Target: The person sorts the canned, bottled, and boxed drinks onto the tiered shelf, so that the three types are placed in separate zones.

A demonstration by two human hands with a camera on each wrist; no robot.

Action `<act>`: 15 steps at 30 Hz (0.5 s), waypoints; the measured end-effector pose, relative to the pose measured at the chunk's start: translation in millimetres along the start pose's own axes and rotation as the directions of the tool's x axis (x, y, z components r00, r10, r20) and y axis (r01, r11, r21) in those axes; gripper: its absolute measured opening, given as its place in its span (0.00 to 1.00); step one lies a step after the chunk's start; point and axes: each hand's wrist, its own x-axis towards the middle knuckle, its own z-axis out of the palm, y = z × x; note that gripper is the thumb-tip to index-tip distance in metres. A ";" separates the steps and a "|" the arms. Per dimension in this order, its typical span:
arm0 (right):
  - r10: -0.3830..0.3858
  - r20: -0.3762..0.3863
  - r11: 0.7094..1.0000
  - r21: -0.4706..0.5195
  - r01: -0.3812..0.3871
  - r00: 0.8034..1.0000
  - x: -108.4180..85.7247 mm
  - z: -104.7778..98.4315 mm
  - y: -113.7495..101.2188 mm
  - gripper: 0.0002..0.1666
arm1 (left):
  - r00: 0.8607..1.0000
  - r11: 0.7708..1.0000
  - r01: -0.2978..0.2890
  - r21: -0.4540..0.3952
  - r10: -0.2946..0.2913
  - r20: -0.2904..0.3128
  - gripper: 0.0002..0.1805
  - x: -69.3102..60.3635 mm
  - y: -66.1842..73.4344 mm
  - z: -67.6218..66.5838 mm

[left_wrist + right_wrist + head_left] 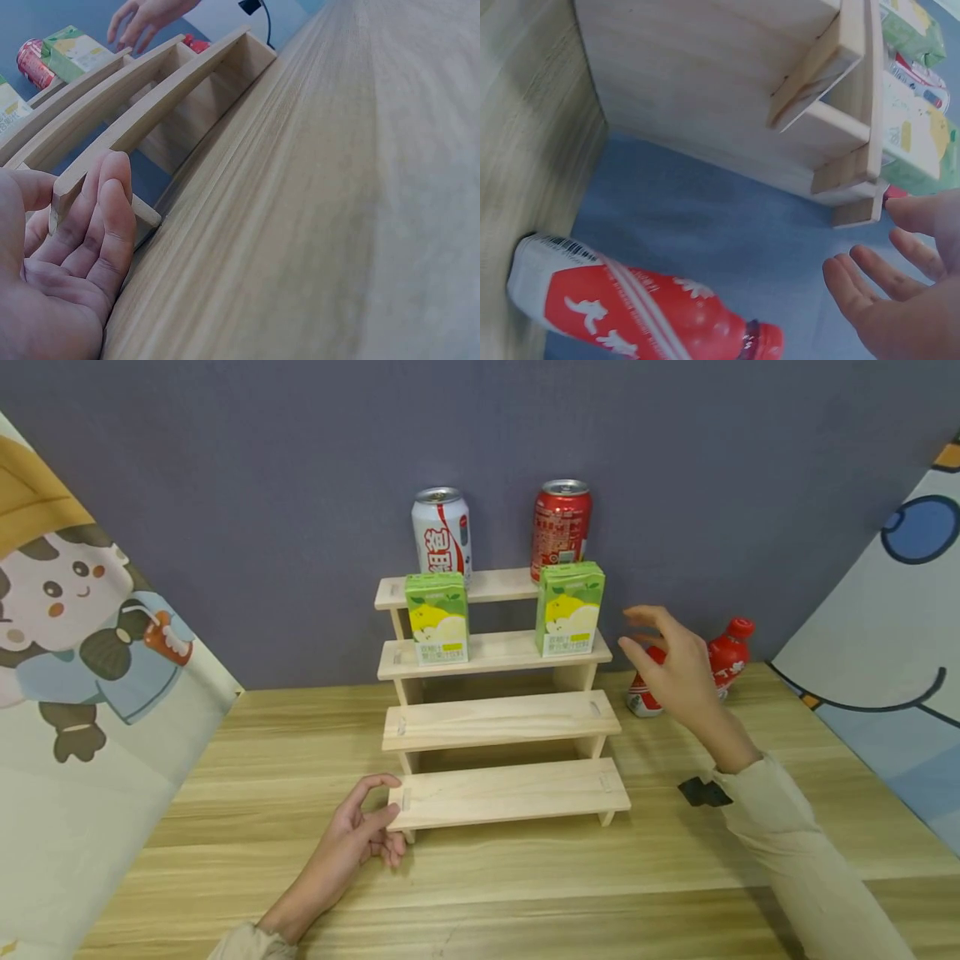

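A four-step wooden stand (502,722) is pinched at the left end of its lowest step by my left hand (348,843), thumb on one side and fingers beneath in the left wrist view. My right hand (678,672) hovers, fingers parted and holding nothing, right of the upper steps. One green juice box (438,618) and another green box (570,610) stand on the second step from the top. Behind them on the top step are a white can (442,535) and a red can (561,531).
Right of the stand, partly behind my right hand, are a red bottle (729,653) and another red-and-white item (643,696). A black piece (705,792) lies near my right sleeve. A dark wall (315,527) rises behind; printed panels flank the wooden table (300,760).
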 end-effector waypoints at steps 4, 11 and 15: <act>0.007 -0.002 1.000 -0.022 -0.007 1.000 -3.0 -1.7 7.0 0.25 | 1.000 1.000 -0.002 0.008 0.002 0.005 0.25 -0.8 0.5 0.3; -0.005 -0.043 0.994 -0.113 0.000 0.999 -2.7 -7.4 20.2 0.28 | 1.000 1.000 -0.002 0.009 0.002 0.006 0.25 -2.6 1.3 0.9; 0.020 -0.059 0.984 -0.176 -0.030 0.998 -2.5 -11.5 32.4 0.28 | 1.000 1.000 0.001 0.012 -0.001 -0.009 0.25 -1.5 1.2 1.8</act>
